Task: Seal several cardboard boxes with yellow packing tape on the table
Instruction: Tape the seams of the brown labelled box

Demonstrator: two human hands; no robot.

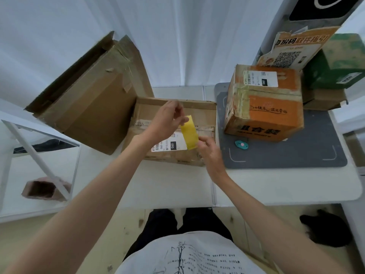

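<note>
Two hands, left hand (167, 120) and right hand (209, 150), are pinching a yellow tape strip (190, 134) above the flat cardboard box (199, 113).

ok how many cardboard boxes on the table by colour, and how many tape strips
brown cardboard boxes: 3
orange cardboard box: 1
green cardboard box: 1
yellow tape strip: 1
total: 6

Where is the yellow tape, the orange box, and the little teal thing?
yellow tape (190, 133): head view, middle of the strip.
orange box (276, 109): head view, orange front face.
teal thing (241, 144): head view, its centre, on the grey mat.
</note>
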